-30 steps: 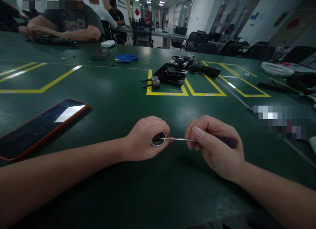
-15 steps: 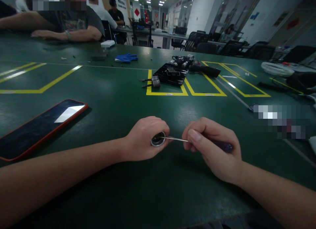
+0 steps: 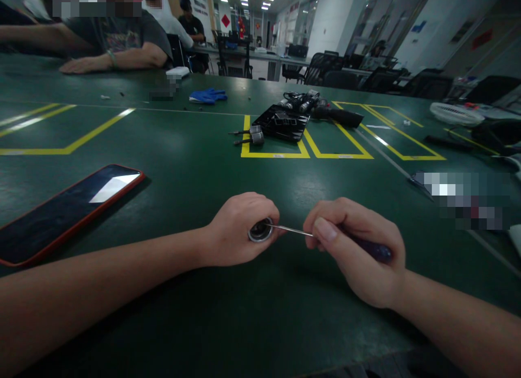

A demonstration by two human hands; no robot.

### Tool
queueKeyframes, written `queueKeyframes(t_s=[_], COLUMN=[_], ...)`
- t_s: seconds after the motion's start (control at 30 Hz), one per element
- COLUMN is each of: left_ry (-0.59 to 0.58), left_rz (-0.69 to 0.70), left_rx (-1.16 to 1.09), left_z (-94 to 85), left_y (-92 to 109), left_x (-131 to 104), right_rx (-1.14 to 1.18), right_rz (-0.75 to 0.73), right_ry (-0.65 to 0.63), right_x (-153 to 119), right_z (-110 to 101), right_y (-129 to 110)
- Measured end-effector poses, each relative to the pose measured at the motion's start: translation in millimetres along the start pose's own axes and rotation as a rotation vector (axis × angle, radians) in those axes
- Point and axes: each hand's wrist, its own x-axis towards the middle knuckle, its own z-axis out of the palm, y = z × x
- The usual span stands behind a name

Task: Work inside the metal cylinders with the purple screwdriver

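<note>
My left hand [image 3: 242,231] is wrapped round a small round part with a silver rim and a dark hollow [image 3: 260,231]; the rest of it is hidden in the palm. In my right hand [image 3: 358,247] is a screwdriver with a dark purple handle [image 3: 380,252], pinched between thumb and fingers near the front of the handle. Its thin metal shaft [image 3: 293,230] points left, and the tip reaches the mouth of the hollow part. Whether the tip touches anything inside cannot be made out. Both hands are just above the green table [image 3: 260,313].
A phone with an orange case [image 3: 69,212] lies at left. Farther back are two motor-like grey parts [image 3: 255,135], a black glossy bag [image 3: 283,121], cables [image 3: 301,101] and a blue glove [image 3: 208,96]. Across the table sits a person [image 3: 122,41]. Yellow tape [image 3: 277,155] marks rectangles.
My right hand has shifted slightly right and down with the screwdriver, its shaft now sloping more. My left hand stays in place. The person's hand across the table moved a little right.
</note>
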Motion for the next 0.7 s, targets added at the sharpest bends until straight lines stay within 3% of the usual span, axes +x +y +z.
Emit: queueKeyframes(t_s=[0.4,0.7], left_ry=[0.025,0.01], left_rz=[-0.005,-0.016], left_rx=[-0.003,-0.001], left_z=[-0.9,-1.2], left_y=[2.7,1.5], left_x=[0.7,0.3], right_rx=[-0.054,0.018], right_rz=[-0.041,-0.03], right_ry=[-0.063,-0.017], right_x=[2.8,0.4], right_z=[1.3,-1.9], right_y=[-2.8,-1.6])
